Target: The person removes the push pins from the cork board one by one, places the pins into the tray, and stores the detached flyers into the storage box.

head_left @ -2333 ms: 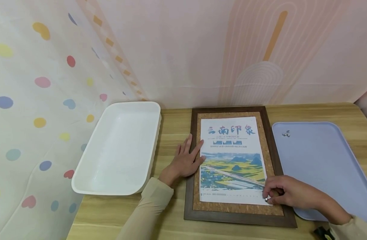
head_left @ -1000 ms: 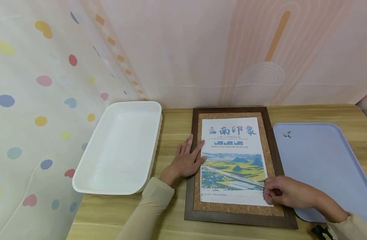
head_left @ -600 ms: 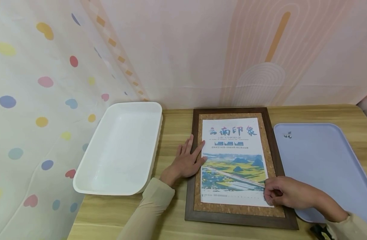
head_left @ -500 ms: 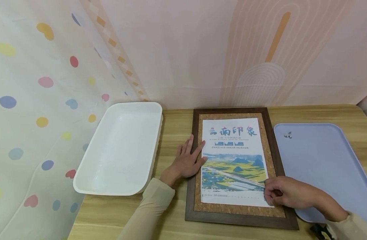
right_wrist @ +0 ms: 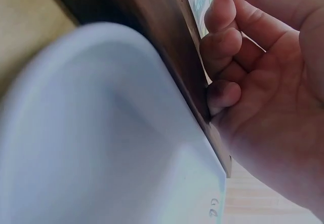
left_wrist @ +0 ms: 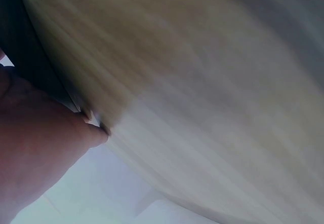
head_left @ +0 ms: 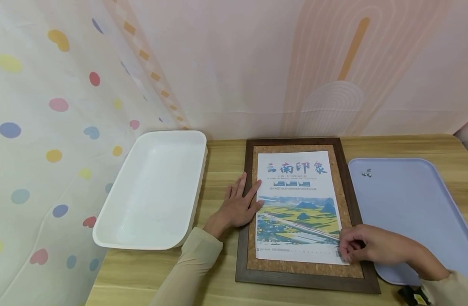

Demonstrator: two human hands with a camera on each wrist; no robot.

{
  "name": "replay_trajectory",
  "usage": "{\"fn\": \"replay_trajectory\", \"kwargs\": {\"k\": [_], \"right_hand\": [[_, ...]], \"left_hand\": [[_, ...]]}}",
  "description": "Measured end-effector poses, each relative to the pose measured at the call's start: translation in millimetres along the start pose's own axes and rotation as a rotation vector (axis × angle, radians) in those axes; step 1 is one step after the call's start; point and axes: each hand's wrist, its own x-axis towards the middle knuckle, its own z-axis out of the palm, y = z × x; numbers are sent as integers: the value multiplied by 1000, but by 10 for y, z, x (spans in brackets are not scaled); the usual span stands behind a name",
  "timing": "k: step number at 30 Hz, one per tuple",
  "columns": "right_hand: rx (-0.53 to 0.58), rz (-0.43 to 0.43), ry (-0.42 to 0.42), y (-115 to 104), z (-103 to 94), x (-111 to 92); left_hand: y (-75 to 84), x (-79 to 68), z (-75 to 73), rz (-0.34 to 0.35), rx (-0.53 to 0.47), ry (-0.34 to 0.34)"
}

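Note:
A printed poster with a landscape picture lies on a cork board in a dark wooden frame. My left hand lies spread at the board's left side, thumb and index fingertips on the poster's left edge. In the left wrist view that hand shows beside the frame. My right hand has its fingers curled and pinched together at the poster's lower right corner; the silver push pin there is hidden by the fingers. The right wrist view shows the curled fingers of that hand over the frame.
Right of the board lies a pale blue tray with several small silver push pins near its upper left corner. A deep white tray stands at the left. A dark object lies by the right sleeve. A patterned cloth hangs behind.
Earlier a silver push pin showed at the right fingertips; now it is hidden. The right hand has just shifted slightly right, uncovering a small printed code. The left hand stays in place.

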Motion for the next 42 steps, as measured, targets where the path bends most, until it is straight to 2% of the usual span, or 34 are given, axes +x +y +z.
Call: {"fn": "replay_trajectory", "kwargs": {"k": [26,33,42], "right_hand": [[-23,37,-3,-66,-104,78],[-51,9,11,-89,-205,116],[-59,58,69,-141,-288,125]], "left_hand": [[-16,-5,27,-1,0,0],[-11,-9,26,1,3,3],[9,-18,-3,13,-6,18]]}}
